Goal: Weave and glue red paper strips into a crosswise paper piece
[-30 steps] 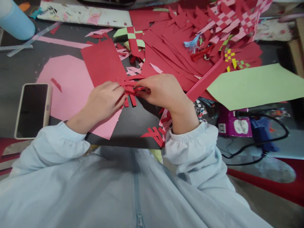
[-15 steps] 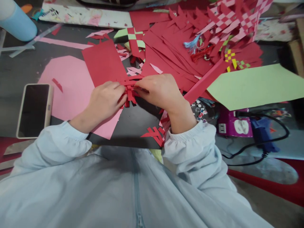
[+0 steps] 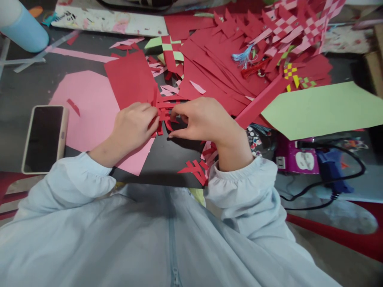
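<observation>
Narrow red paper strips (image 3: 163,114), crossing one another, lie between my two hands at the middle of the table. My left hand (image 3: 134,121) is closed on the left end of these strips, its fingertips partly hidden. My right hand (image 3: 203,119) is at their right side with thumb and forefinger apart; a fingertip touches or nearly touches the strips. Beneath my left forearm spreads a large pink paper sheet (image 3: 86,107). A red paper sheet (image 3: 131,79) lies just beyond my left hand.
A phone (image 3: 44,139) lies at the left, a blue bottle (image 3: 26,28) behind it. Red paper sheets (image 3: 215,67) pile up at the back, with woven pink-and-red pieces (image 3: 287,26). At right are a green paper sheet (image 3: 323,109), a purple box (image 3: 296,157) and a black cable (image 3: 356,159).
My right thumb has come away from the strips and moved toward me, widening its gap from the forefinger. The left hand keeps its place on the strips.
</observation>
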A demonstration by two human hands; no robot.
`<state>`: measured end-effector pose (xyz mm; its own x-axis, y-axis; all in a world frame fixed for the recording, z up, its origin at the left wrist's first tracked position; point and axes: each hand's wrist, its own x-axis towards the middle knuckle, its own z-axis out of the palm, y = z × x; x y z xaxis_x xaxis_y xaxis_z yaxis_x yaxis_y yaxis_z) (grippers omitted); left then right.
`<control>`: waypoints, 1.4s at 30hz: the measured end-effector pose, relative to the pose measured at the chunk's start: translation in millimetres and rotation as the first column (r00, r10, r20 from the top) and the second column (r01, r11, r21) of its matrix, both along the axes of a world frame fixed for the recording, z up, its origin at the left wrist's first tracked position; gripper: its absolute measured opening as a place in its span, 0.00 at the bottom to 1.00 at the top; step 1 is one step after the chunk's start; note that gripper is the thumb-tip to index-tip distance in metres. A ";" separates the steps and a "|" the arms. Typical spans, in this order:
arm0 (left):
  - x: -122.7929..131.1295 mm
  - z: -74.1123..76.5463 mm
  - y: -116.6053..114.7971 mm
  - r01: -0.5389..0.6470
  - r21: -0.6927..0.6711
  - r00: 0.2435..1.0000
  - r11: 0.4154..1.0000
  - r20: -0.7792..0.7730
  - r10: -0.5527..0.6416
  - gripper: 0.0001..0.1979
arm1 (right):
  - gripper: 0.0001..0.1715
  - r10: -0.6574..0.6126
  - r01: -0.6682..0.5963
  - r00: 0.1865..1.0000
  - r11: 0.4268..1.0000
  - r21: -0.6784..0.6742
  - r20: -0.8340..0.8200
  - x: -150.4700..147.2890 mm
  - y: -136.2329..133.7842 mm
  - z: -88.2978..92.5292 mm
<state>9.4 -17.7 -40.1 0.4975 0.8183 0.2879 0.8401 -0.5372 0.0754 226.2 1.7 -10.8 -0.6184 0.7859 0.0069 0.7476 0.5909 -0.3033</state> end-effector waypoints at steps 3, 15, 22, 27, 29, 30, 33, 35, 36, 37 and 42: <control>-0.1 1.3 -0.3 0.001 -0.004 1.000 1.000 -0.009 -0.001 0.16 | 0.12 -0.002 0.002 1.000 1.000 0.006 0.024 -3.8 -1.0 -0.9; -1.3 5.3 -3.4 0.061 0.027 0.996 0.998 -0.064 -0.060 0.15 | 0.20 -0.254 0.257 0.966 0.962 0.094 -0.043 -1.3 7.4 -10.6; -2.8 8.3 -5.4 0.114 -0.008 0.981 0.993 -0.159 -0.113 0.15 | 0.21 -0.266 0.273 0.961 0.957 0.095 -0.079 -5.0 4.2 -6.5; -3.5 7.2 -5.1 0.127 0.017 0.981 0.992 -0.152 -0.123 0.16 | 0.15 -0.181 0.184 0.982 0.981 0.053 -0.061 -6.0 0.8 -2.4; -3.3 7.7 -5.2 0.120 0.021 0.984 0.993 -0.136 -0.116 0.17 | 0.13 -0.125 0.127 0.990 0.991 0.028 -0.067 -5.2 0.6 -1.9; -3.4 7.8 -5.3 0.116 0.022 0.986 0.993 -0.126 -0.113 0.17 | 0.12 -0.097 0.098 0.993 0.995 0.019 -0.074 -4.7 0.7 -2.1; -4.2 7.5 -5.6 0.108 0.022 0.990 0.994 -0.098 -0.105 0.18 | 0.15 -0.039 0.040 0.995 0.999 0.000 -0.092 -3.4 1.8 -4.5; -4.8 7.0 -5.7 0.107 0.026 0.990 0.994 -0.097 -0.104 0.18 | 0.16 -0.047 0.048 0.992 0.999 0.003 -0.117 -3.3 2.5 -6.7; -4.9 6.8 -5.7 0.106 0.023 0.989 0.994 -0.102 -0.103 0.18 | 0.15 -0.061 0.063 0.989 0.998 0.010 -0.137 -3.5 2.6 -7.7; -4.9 6.6 -5.7 0.103 0.019 0.989 0.995 -0.105 -0.100 0.18 | 0.14 -0.072 0.076 0.984 0.997 0.018 -0.160 -4.0 2.5 -8.7; -3.7 8.0 -6.8 0.082 -0.005 0.991 0.997 -0.108 -0.082 0.18 | 0.13 -0.084 0.093 0.972 0.995 0.032 -0.219 -8.5 2.4 -12.6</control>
